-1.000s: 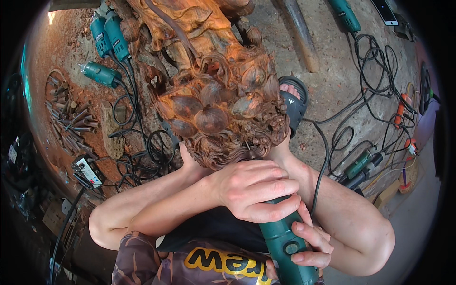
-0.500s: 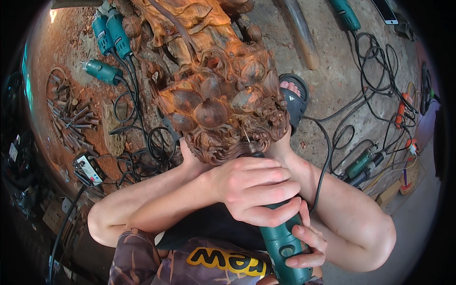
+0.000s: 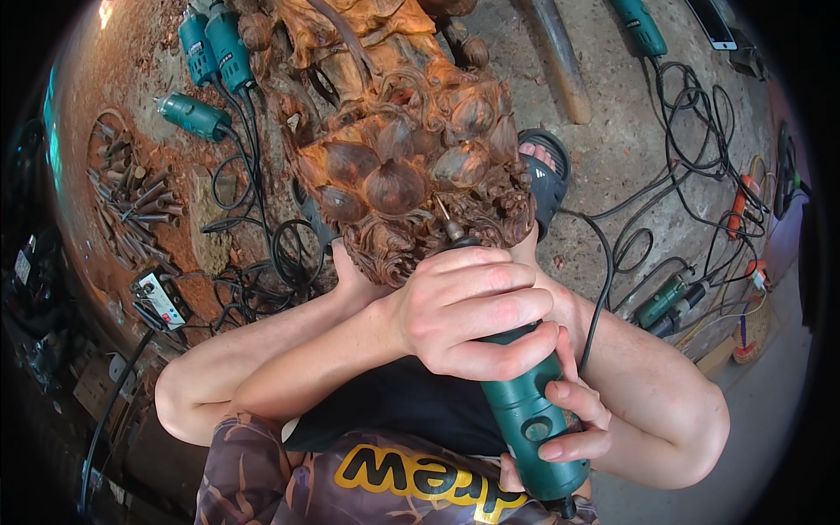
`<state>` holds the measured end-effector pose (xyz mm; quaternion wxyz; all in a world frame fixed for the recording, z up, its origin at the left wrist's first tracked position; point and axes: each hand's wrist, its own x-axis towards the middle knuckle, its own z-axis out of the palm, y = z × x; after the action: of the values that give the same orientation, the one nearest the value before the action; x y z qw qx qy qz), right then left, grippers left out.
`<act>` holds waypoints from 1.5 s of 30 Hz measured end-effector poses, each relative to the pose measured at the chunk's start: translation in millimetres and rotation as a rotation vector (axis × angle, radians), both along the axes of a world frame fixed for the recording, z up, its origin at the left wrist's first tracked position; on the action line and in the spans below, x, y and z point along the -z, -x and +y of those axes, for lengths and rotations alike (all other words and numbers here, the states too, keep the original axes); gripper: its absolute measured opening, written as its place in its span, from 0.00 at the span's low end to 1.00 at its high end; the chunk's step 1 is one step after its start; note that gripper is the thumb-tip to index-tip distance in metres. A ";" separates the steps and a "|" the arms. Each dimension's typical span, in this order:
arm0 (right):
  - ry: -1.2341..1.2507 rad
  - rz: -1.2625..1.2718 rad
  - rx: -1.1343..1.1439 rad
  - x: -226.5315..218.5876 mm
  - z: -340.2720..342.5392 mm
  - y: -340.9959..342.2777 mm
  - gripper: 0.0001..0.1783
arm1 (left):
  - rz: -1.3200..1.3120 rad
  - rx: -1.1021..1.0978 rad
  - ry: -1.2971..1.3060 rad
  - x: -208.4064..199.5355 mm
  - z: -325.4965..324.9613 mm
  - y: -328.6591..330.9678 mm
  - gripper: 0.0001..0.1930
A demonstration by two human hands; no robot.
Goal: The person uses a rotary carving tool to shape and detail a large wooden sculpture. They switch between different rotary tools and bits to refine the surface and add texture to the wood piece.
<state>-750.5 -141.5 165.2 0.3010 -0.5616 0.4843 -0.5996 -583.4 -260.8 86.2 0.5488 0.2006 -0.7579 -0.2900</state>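
Observation:
My left hand [image 3: 477,315] is wrapped around the front of a green die grinder [image 3: 522,394], close to its collar. My right hand [image 3: 579,420] grips the rear of the tool's body, fingers along its right side and thumb at the left. From the collar a thin metal bit [image 3: 444,211] points away from me over the near end of a carved brown wood piece [image 3: 394,188]. Rounded bulb shapes and curled ridges cover that end. The bit's tip lies beside the bulbs; whether it touches the wood I cannot tell.
Several green grinders lie at the left, including one on its side [image 3: 192,116]. A bundle of bits [image 3: 140,206], a power strip [image 3: 161,300] and tangled black cables [image 3: 293,258] are nearby. At the right are looped cables [image 3: 691,140], another grinder [image 3: 661,302] and a phone [image 3: 710,23].
Both hands and the grinder have shifted slightly away from me. The bit's tip has moved up and left, nearer the bulbs. The view has shifted a little too.

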 end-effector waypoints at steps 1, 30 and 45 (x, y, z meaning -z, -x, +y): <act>-0.013 -0.001 -0.002 -0.1 0.4 -0.3 0.23 | 0.004 -0.002 0.002 0.0 -0.4 -0.3 0.14; -0.067 -0.009 -0.017 -4.8 3.6 -2.7 0.21 | -0.047 0.074 -0.040 0.8 3.8 -12.8 0.17; -0.043 0.070 -0.194 -27.0 -2.8 2.0 0.21 | 0.122 0.069 -0.297 -65.7 47.8 28.9 0.12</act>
<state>-752.5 -144.2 192.2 0.3527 -0.6197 0.4507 -0.5371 -612.3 -213.0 151.9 0.5477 0.2355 -0.6785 -0.4292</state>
